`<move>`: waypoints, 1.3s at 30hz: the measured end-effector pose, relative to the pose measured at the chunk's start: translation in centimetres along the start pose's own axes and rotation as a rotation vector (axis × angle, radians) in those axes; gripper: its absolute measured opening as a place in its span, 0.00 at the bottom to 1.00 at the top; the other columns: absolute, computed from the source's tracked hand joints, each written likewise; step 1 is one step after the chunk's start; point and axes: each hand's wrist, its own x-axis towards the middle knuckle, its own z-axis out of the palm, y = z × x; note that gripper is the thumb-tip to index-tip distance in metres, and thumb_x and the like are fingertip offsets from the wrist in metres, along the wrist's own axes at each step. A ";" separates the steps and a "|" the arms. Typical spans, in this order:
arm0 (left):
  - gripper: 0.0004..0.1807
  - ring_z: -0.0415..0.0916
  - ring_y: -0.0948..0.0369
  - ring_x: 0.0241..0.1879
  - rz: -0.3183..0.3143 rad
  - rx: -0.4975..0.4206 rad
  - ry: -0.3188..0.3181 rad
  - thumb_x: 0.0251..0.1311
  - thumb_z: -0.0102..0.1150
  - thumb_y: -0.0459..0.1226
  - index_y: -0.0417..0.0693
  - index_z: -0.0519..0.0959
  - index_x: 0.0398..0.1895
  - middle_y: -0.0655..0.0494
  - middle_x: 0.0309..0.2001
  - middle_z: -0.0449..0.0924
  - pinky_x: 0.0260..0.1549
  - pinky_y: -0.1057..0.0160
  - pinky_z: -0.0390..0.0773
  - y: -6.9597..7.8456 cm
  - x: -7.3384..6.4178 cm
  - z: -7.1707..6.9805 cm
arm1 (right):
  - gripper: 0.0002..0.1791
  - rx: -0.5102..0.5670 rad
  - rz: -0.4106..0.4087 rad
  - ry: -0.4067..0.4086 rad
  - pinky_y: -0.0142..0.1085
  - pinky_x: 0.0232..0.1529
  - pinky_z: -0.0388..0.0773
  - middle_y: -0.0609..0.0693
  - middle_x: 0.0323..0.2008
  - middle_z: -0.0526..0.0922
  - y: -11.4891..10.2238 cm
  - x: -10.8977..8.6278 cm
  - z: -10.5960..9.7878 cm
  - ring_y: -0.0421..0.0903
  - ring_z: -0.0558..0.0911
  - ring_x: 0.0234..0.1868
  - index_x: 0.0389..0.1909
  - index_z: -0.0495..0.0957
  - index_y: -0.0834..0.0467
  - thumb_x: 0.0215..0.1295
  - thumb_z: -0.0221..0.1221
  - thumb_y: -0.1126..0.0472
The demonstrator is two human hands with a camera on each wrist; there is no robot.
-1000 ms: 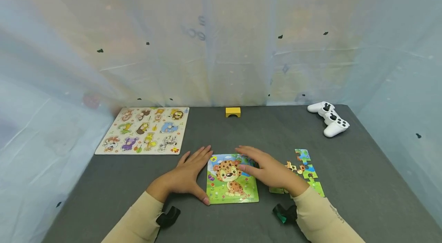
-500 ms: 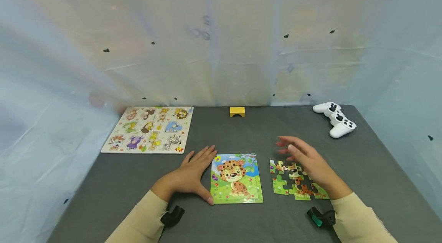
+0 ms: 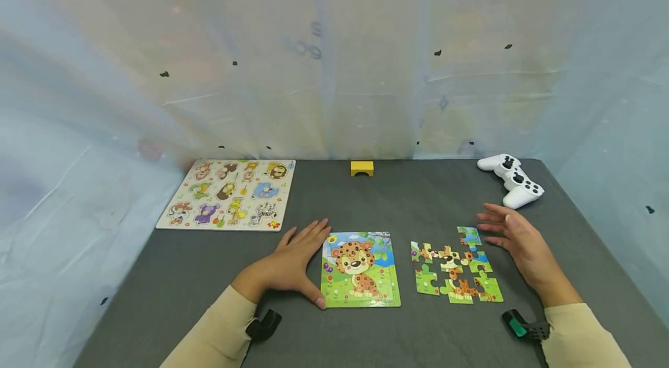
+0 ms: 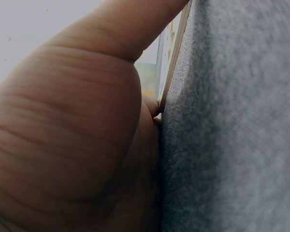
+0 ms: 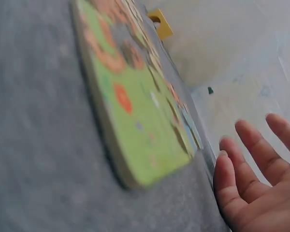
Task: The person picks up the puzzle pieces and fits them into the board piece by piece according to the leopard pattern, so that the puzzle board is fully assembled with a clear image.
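Note:
In the head view a square puzzle board [image 3: 359, 269] with a leopard picture lies flat on the dark grey table. My left hand [image 3: 284, 268] rests at the board's left edge, fingers spread, thumb at its lower left corner. Right of the board lie several loose jigsaw pieces [image 3: 461, 291], some of them partly joined. Just right of these pieces is my right hand [image 3: 528, 252], fingers loosely extended and holding nothing. The right wrist view shows a green puzzle piece [image 5: 145, 140] close up beside the fingers. In the left wrist view the palm hides most of the board.
A pale animal puzzle board [image 3: 227, 195] lies at the back left. At the back middle stands a yellow arch block [image 3: 362, 168]. A white game controller [image 3: 512, 180] lies at the back right. Plastic sheeting hangs behind the table.
My right hand has come off the leopard board and moved right, past the loose pieces, which are now uncovered. My left hand has stayed at the board's left edge.

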 end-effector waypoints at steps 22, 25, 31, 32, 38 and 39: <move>0.84 0.30 0.53 0.87 0.016 -0.006 0.005 0.36 0.84 0.73 0.52 0.45 0.92 0.55 0.89 0.36 0.77 0.34 0.28 0.1 0.1 -0.1 | 0.25 -0.750 0.134 -0.044 0.43 0.49 0.72 0.60 0.60 0.75 1.1 0.4 0.1 0.56 0.76 0.54 0.64 0.81 0.64 0.73 0.73 0.56; 0.84 0.30 0.53 0.87 0.016 -0.005 0.005 0.36 0.84 0.73 0.52 0.45 0.92 0.55 0.89 0.36 0.77 0.34 0.28 0.0 0.1 0.0 | 0.28 -0.727 0.186 -0.029 0.42 0.45 0.74 0.60 0.56 0.78 1.0 0.4 0.2 0.54 0.77 0.50 0.65 0.77 0.65 0.73 0.74 0.56; 0.84 0.30 0.54 0.87 0.011 0.001 0.004 0.36 0.83 0.73 0.53 0.45 0.92 0.56 0.89 0.36 0.77 0.35 0.28 0.0 0.1 0.0 | 0.21 -0.594 0.165 0.072 0.36 0.34 0.75 0.54 0.43 0.80 0.9 0.3 0.8 0.45 0.78 0.36 0.61 0.79 0.65 0.73 0.72 0.63; 0.84 0.30 0.54 0.87 0.010 0.001 0.003 0.36 0.83 0.73 0.53 0.45 0.92 0.56 0.89 0.36 0.77 0.35 0.28 0.0 0.1 0.0 | 0.19 -0.567 0.159 0.089 0.35 0.33 0.75 0.54 0.42 0.80 0.8 0.3 0.8 0.44 0.78 0.34 0.61 0.80 0.64 0.74 0.71 0.64; 0.84 0.31 0.53 0.87 0.012 0.001 0.006 0.35 0.84 0.73 0.52 0.45 0.92 0.55 0.89 0.37 0.77 0.35 0.28 0.1 0.0 -0.1 | 0.16 -0.437 0.168 0.122 0.34 0.34 0.83 0.57 0.44 0.82 0.1 0.4 1.5 0.44 0.83 0.35 0.62 0.81 0.66 0.80 0.66 0.63; 0.84 0.31 0.53 0.87 0.013 0.003 0.007 0.35 0.84 0.73 0.52 0.45 0.92 0.55 0.89 0.37 0.77 0.35 0.28 0.1 0.1 0.0 | 0.17 -0.418 0.165 0.118 0.35 0.35 0.84 0.57 0.44 0.82 -0.1 0.4 1.8 0.45 0.84 0.36 0.62 0.81 0.66 0.80 0.66 0.63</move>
